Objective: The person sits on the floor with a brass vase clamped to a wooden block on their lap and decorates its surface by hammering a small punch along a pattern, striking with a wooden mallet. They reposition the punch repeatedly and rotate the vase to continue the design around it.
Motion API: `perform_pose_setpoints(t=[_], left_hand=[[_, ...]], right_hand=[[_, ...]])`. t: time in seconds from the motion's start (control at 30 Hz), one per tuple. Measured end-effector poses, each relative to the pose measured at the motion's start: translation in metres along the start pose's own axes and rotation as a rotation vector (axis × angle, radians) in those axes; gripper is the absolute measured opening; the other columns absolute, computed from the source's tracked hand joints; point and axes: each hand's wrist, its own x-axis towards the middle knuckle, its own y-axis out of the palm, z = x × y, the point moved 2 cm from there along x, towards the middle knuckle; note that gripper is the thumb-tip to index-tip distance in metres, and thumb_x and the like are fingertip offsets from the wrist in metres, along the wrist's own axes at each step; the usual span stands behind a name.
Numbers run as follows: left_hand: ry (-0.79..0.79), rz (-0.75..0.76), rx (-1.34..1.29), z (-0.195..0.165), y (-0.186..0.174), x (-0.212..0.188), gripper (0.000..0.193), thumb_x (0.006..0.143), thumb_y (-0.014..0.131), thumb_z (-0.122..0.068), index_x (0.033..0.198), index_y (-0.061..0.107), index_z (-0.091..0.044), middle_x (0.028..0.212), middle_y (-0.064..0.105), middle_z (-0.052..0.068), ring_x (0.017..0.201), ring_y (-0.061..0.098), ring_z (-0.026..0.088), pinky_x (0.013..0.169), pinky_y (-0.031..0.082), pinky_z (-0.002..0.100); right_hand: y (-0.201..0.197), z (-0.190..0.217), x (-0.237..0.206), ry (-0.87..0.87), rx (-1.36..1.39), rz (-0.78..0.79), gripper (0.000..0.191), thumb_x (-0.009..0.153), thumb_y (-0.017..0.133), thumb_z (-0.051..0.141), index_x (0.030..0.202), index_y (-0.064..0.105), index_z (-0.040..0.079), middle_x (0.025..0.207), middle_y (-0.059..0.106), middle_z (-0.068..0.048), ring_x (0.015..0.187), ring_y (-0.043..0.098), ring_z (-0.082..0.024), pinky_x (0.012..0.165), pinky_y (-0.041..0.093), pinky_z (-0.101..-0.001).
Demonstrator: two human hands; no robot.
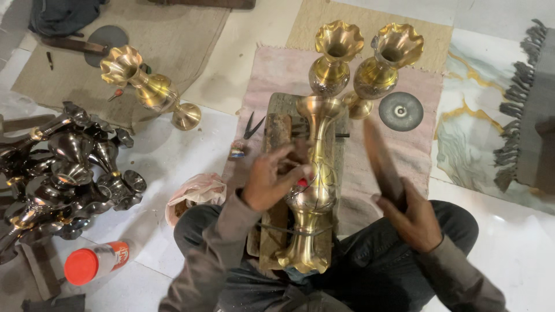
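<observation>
In the lower middle of the frame, a tall brass vase (315, 190) is lying lengthwise on a wooden block (276, 144), strapped near its base over the person's lap. The left hand (272, 176) is pressing on the vase's body, its grip curled around a small tool whose shape is too blurred to tell. The right hand (413, 216) is gripping a wooden stick (381, 162) tightly, holding it raised just right of the vase. Two more brass vases (361, 63) are standing at the upper middle, and one brass vase (147, 86) is lying at the upper left. A heap of dark vases (63, 173), too tangled to count, is sitting at the left edge. One red-capped bottle (95, 263) is lying on the floor at the lower left.
</observation>
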Motion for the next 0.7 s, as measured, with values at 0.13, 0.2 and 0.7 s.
perform_pose_setpoints(t=[0.13,0.2,0.7], left_hand=[[-0.023,0.104,-0.050,0.004,-0.001,0.040,0.062,0.090,0.081,-0.021,0.142,0.055,-0.001,0.115,0.073,0.012,0.103,0.075,0.019,0.094,0.065,0.036],[-0.121,0.184,-0.049,0.006,-0.002,0.050,0.065,0.087,0.080,-0.019,0.145,0.054,-0.003,0.109,0.075,0.012,0.099,0.075,0.018,0.091,0.065,0.037],[-0.110,0.195,0.094,-0.002,0.000,0.063,0.072,0.082,0.083,-0.010,0.146,0.051,0.000,0.123,0.068,0.010,0.101,0.068,0.017,0.089,0.066,0.034]], right_hand=[[-0.023,0.004,0.016,-0.311,0.399,0.038,0.053,0.094,0.068,0.015,0.139,0.049,-0.004,0.106,0.063,-0.014,0.096,0.060,-0.018,0.083,0.051,-0.0340],[-0.030,0.007,0.022,-0.284,0.286,0.065,0.063,0.089,0.069,0.014,0.146,0.046,0.000,0.108,0.066,-0.014,0.096,0.063,-0.019,0.083,0.053,-0.0343],[-0.066,0.045,0.057,-0.593,-0.405,0.018,0.069,0.081,0.070,0.008,0.147,0.053,0.019,0.111,0.066,-0.016,0.091,0.067,-0.038,0.077,0.055,-0.0482]])
